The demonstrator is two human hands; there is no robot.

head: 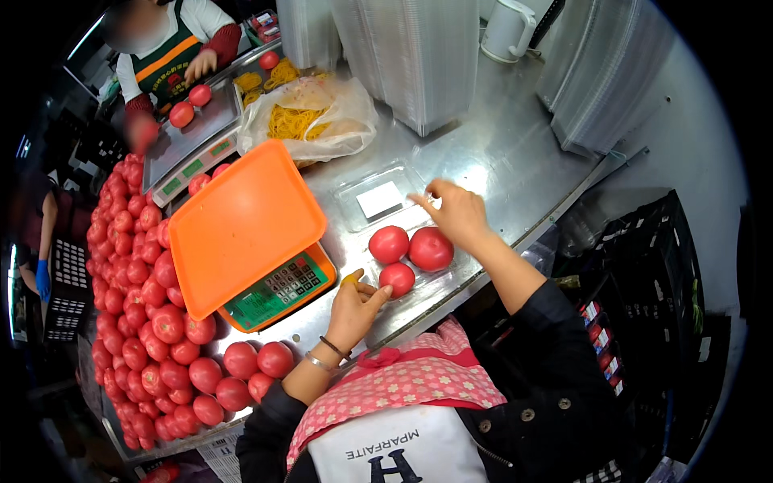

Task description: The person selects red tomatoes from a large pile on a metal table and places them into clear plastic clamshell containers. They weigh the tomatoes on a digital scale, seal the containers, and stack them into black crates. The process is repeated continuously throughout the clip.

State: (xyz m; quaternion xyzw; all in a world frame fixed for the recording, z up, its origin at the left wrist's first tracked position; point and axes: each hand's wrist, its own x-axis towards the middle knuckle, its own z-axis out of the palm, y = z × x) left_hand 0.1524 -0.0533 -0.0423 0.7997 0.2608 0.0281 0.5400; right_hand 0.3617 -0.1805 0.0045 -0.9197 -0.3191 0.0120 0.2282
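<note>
Three red tomatoes sit in the base of a clear plastic clamshell container at the front edge of the steel table. The container's lid lies folded back, with a white label on or under it. My left hand touches the smallest tomato with its fingertips; something yellow shows at one finger. Above the largest tomato, beside the lid, my right hand is raised with thumb and fingers apart. Nothing is plainly visible between its fingers.
An orange digital scale stands left of the container, with a large tomato pile beyond it. Behind are a plastic bag of yellow rubber bands, stacked clear containers and a white kettle. A co-worker handles tomatoes at another scale.
</note>
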